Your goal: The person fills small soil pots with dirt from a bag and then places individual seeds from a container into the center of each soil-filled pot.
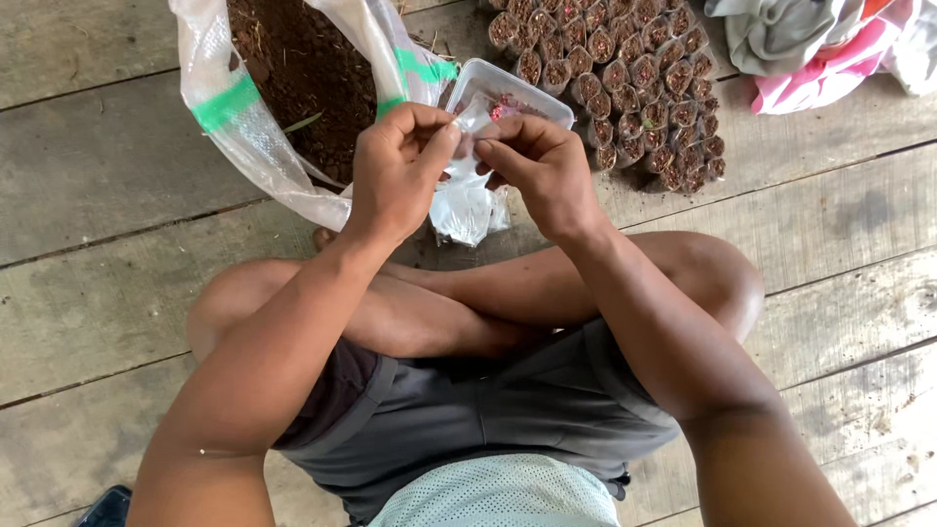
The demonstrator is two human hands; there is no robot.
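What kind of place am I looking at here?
Probably a small plant-nursery work spot on a wooden plank floor. An open sack of dark soil and a cluster of small soil-filled bags lie ahead, and both hands hold a small clear bag.

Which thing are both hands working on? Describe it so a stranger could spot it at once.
Start at the big sack of dark soil on the plank floor. Just right of it, above the crossed legs, the left hand and right hand pinch a small clear plastic bag between them. Unlike the soil-filled bags packed behind, it hangs empty and crumpled.
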